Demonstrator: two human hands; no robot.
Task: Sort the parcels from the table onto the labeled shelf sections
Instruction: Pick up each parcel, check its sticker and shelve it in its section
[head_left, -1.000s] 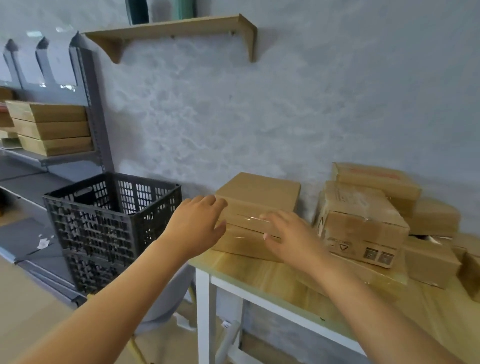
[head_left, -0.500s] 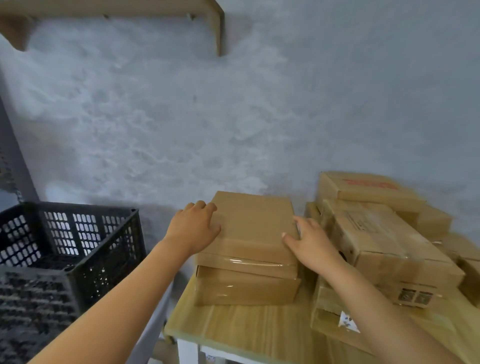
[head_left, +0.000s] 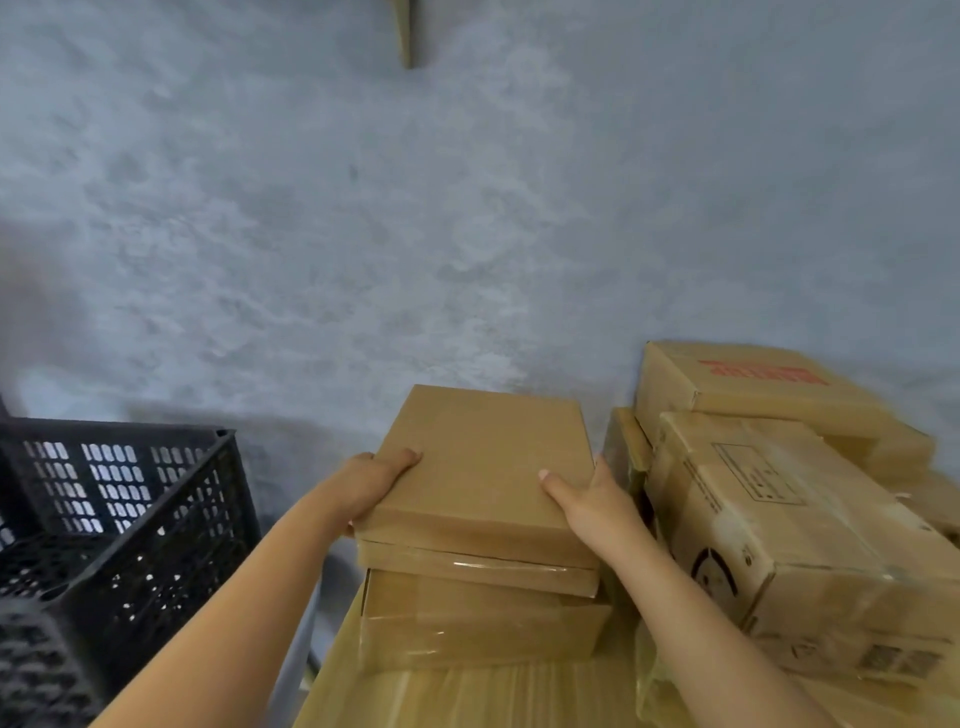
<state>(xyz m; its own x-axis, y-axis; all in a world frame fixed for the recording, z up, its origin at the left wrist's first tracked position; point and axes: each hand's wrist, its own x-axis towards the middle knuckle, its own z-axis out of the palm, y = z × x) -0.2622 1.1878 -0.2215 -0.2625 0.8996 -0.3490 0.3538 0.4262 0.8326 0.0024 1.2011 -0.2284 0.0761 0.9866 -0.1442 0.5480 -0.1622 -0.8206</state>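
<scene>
A flat brown parcel (head_left: 483, 462) lies on top of a stack at the left end of the wooden table (head_left: 467, 696). My left hand (head_left: 369, 486) grips its left edge, thumb on top and fingers under the side. My right hand (head_left: 592, 499) grips its right edge the same way. Below it sit a second flat parcel (head_left: 478, 569) and a thicker taped parcel (head_left: 483, 623). The shelf sections are out of view.
A pile of larger cardboard boxes (head_left: 769, 519) crowds the table right of my right hand, one with red print (head_left: 758, 371) at the back. A black slatted plastic crate (head_left: 119, 525) stands left of the table. A grey wall is close behind.
I have stepped closer and look further down. Both hands slid from resting on the top parcel to gripping its left and right edges.
</scene>
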